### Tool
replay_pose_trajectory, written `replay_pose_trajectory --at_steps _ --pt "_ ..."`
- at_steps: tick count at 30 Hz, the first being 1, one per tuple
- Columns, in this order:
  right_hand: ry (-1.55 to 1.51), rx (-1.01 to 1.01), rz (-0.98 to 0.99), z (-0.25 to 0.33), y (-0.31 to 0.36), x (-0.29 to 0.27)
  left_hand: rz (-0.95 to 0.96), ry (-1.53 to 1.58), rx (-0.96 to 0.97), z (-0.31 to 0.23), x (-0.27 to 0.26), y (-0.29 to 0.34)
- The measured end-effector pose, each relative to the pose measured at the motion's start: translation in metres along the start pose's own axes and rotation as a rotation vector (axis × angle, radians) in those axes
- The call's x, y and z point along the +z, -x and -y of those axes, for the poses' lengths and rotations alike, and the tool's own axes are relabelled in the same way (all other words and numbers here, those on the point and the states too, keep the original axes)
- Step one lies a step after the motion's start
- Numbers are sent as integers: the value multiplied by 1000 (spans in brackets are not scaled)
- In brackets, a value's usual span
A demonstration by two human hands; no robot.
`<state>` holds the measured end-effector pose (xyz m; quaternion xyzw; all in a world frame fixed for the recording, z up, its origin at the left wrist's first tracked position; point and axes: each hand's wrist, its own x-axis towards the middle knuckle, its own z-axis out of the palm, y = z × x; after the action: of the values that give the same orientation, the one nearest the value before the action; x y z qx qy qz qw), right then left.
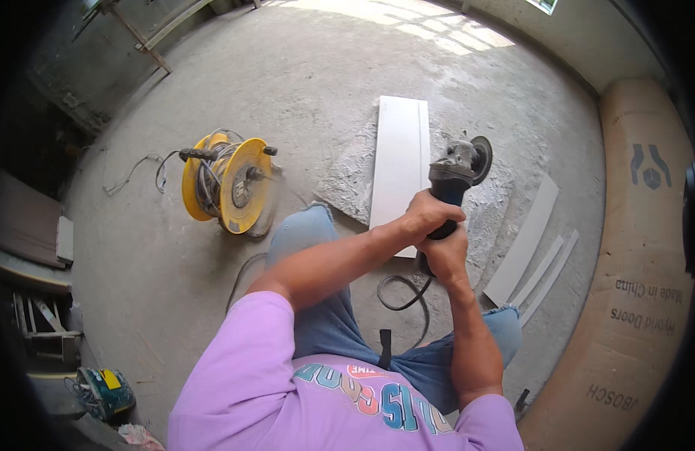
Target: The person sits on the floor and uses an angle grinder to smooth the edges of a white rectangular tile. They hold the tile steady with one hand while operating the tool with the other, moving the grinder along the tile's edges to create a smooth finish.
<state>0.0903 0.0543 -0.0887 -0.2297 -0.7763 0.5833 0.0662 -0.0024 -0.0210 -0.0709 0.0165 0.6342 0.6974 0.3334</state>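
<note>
Just right of center, angle grinder (449, 184): black body, grimy gray head, cutting disc (482, 160) on its right side. Can't tell if the disc touches anything.
Left hand (434, 213): wrapped around the grinder's black body, the one closer to the head.
Right hand (447, 252): also gripping it, further down at the tail end, right up against the left.
Power cord (398, 309): black, drops out below the right hand and loops around between the knees.
White panel (398, 161): lying flat left of the grinder, long way up the frame, on a rough, dusty gray slab (346, 173).
Offcut-looking strips (522, 240): one wide and two skinny ones, pale, fanned out on the concrete floor (310, 90) right of the grinder.
Cable reel (247, 184): yellow, standing on edge left of center, gray cable wound on it.
Cardboard carton (625, 248): long brown thing along the right edge.
</note>
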Motion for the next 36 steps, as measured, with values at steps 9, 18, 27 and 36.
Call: replay_pose_trajectory --at_steps 9,18,27,36 --pt "-85 -87 -19 -4 0 2 -103 -90 -4 -6 3 10" --pt "-60 -137 25 -11 -3 3 -132 -97 5 -4 4 7" --pt "-118 -128 57 -9 -2 2 -133 -108 -26 -9 2 10" --pt "-143 -116 37 -8 0 3 -150 -123 -4 -8 4 10"
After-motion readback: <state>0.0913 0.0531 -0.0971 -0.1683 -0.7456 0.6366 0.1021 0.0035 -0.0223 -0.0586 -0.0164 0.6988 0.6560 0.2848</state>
